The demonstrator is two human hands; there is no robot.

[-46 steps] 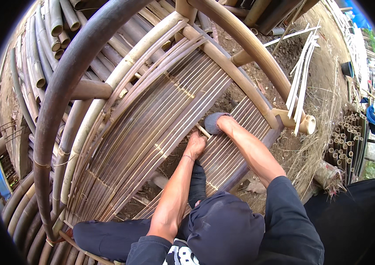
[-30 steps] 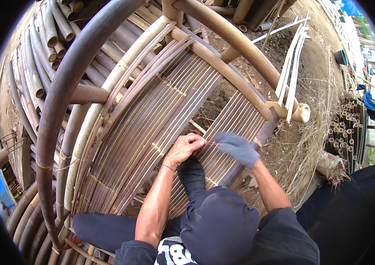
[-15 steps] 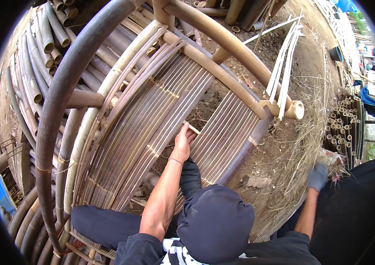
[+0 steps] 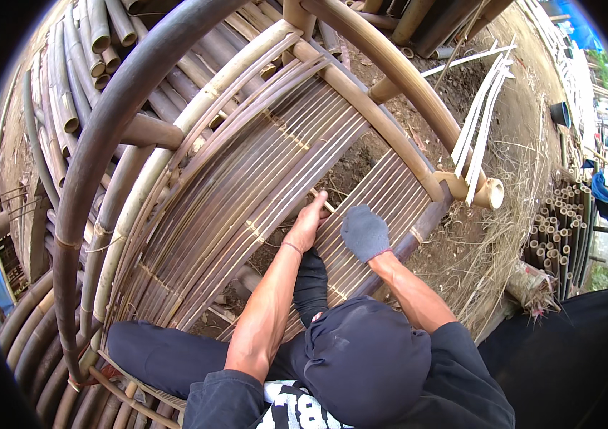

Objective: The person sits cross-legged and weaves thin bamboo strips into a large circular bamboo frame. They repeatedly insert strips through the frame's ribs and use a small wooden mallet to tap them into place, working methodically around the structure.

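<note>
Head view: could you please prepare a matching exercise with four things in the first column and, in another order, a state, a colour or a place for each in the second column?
Column 1
1. left hand
2. right hand
3. loose straight strips
4. cap

Column 2
A. white, in the upper right of the picture
B. dark, in the lower middle of the picture
C. bare, by a short pale stick
D. covered by a grey glove

Right pairs: 1-C, 2-D, 3-A, 4-B
</note>
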